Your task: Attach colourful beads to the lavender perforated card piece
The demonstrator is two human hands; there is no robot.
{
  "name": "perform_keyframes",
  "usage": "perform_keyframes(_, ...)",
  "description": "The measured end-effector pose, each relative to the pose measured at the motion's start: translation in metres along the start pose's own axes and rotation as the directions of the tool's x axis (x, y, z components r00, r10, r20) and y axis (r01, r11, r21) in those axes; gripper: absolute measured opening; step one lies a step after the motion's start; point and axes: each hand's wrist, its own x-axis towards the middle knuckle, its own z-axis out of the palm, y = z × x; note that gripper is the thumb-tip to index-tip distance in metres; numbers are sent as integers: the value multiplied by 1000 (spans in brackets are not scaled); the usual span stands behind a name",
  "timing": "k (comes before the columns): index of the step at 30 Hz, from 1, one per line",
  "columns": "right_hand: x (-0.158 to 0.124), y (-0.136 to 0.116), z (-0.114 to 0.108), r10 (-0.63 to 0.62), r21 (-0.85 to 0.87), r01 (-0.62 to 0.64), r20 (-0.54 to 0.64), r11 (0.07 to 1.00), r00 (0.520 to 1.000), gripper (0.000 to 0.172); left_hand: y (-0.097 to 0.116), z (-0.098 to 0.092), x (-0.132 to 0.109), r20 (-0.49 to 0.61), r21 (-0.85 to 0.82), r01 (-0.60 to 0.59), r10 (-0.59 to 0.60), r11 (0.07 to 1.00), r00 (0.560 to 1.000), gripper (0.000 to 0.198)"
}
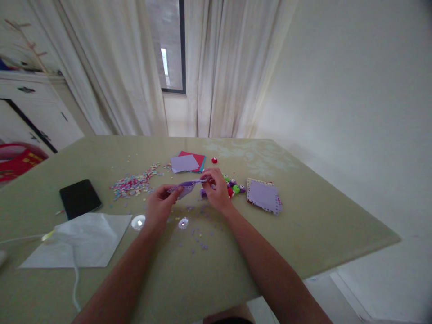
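Above the middle of the table, my left hand pinches the left side of a thin purple sheet, which looks bent. My right hand is closed with its fingertips at the sheet's right end. Small purple dots lie scattered on the table below. Close under the hands is a small clear, shiny piece. Beside the right hand sits a cluster of little green, purple and red figures with eyes, partly hidden by that hand. A stack of sheets with holes along the edges, purple on top, lies to the right.
Behind the hands are purple, red and blue sheets and one small red figure. Colourful confetti-like bits are heaped at left. A black tablet or phone, white bag, white cable and shiny disc lie nearby.
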Motion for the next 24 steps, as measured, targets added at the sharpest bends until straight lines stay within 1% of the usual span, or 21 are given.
perform_keyframes(2,-1,2,2,2,-24,-2,0,1000,1000,3,-2,-2,0,-15,-75,39,-40,996,999,55)
perform_keyframes(3,-2,2,2,0,-36,-1,-7,999,1000,5,-3,-2,1,-22,-109,53,-56,993,998,56)
perform_keyframes(5,-4,4,4,-14,-65,12,-24,998,1000,17,-5,-2,1,-38,-156,59,-66,986,997,56)
perform_keyframes(8,-7,3,5,-66,-138,61,-33,989,997,41,-8,-2,0,-46,-130,25,-32,991,998,52)
perform_keyframes(9,-8,2,6,-92,-176,86,-28,981,995,46,-8,-2,-1,-51,-111,10,-16,994,999,50)
perform_keyframes(11,-11,0,7,-161,-272,157,6,950,987,51,-9,-1,-3,-66,-76,-19,14,997,998,47)
perform_keyframes(14,-16,-3,10,-233,-411,273,145,870,962,50,-10,2,-6,-85,-27,-57,55,998,995,43)
perform_keyframes(16,-18,-4,13,-222,-471,309,232,827,947,49,-11,3,-7,-78,11,-77,77,997,994,42)
perform_keyframes(17,-20,-3,15,-200,-493,304,254,815,946,48,-11,4,-8,-71,31,-84,86,996,994,41)
perform_keyframes(19,-22,-2,19,-145,-529,266,259,806,955,43,-13,5,-8,-62,73,-95,99,993,993,41)
perform_keyframes(22,-24,0,23,-67,-564,193,236,803,969,32,-15,5,-7,-78,126,-104,115,987,990,44)
perform_keyframes(24,-24,1,24,-27,-578,160,232,800,972,29,-15,4,-6,-91,147,-105,119,984,989,49)
